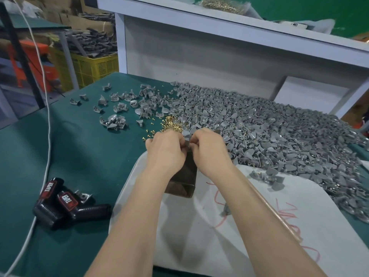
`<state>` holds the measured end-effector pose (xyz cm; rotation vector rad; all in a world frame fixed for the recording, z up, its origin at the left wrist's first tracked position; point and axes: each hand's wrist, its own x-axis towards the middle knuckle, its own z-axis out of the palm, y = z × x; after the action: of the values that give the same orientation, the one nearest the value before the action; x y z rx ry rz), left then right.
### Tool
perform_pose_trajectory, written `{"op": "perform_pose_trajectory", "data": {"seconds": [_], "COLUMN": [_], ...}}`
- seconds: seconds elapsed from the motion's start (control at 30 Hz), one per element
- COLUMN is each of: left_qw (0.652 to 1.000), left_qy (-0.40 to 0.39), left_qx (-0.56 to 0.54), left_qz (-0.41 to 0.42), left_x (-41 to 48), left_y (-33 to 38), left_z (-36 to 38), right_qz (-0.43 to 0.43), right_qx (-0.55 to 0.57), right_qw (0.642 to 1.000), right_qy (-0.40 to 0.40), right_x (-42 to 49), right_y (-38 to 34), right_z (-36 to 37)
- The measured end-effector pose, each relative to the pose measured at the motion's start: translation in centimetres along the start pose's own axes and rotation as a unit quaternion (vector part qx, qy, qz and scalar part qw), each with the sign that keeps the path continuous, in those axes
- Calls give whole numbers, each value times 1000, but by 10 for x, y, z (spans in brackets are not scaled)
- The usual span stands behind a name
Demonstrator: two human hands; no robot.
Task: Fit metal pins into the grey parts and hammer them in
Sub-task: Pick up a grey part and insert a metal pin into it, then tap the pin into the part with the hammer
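Grey part (187,136) pinched between left grip (166,148) and right grip (208,150), above dark block (183,182); brass pins (171,124) just beyond; a tiny pin could slip or seat crooked

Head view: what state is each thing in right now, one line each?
Small grey plastic part, pinched between both hands, above dark block.
Left hand, fingers curled on it.
Right hand, fingers curled on it.
Small brass pins, loose pile beyond hands.
Grey parts heap, loose on green table.
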<state>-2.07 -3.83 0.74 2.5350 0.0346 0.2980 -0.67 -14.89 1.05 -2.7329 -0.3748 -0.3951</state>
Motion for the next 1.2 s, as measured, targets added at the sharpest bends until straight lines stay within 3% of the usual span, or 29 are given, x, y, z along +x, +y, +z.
{"op": "perform_pose_trajectory", "data": {"seconds": [0.23, 0.33, 0.43, 0.47, 0.57, 0.67, 0.87, 1.0, 1.03, 1.13, 1.2], "left_qw": [1000, 1000, 1000, 1000, 1000, 1000, 1000, 1000, 1000, 1000, 1000], "left_qy": [1, 5, 11, 9, 11, 9, 13, 12, 14, 10, 15], "left_qx": [18, 14, 3, -2, -8, -8, -9, -7, -8, -6, -6], "left_qz": [13, 6, -2, -4, -6, -10, -6, -4, -5, -9, -9], "left_x": [0, -1, -2, -2, 0, 0, 0, 0, 0, 0, 0], "left_y": [1, 1, 1, 1, 0, 0, 0, 0, 0, 1, 1], "left_z": [-1, -1, -1, -1, 0, 1, 2, 2, 2, 0, 1], "right_qz": [-9, 3, 78, 117, 194, 208, 152, 38, 15, 3, 1], "right_qx": [-32, 18, 119, 106, -48, -15, 81, 51, 55, 18, -4], "right_qw": [998, 998, 990, 987, 971, 964, 984, 992, 992, 999, 999], "right_qy": [-58, -63, -21, -20, -133, -166, -53, 111, 115, 27, 38], "right_x": [6, 5, -8, -14, -27, -29, -38, -62, -67, -81, -80], "right_y": [-4, 0, 20, 31, 50, 49, 44, 34, 30, 22, 21], "right_z": [-11, -15, -25, -29, -33, -27, -52, -64, -65, -63, -65]}}
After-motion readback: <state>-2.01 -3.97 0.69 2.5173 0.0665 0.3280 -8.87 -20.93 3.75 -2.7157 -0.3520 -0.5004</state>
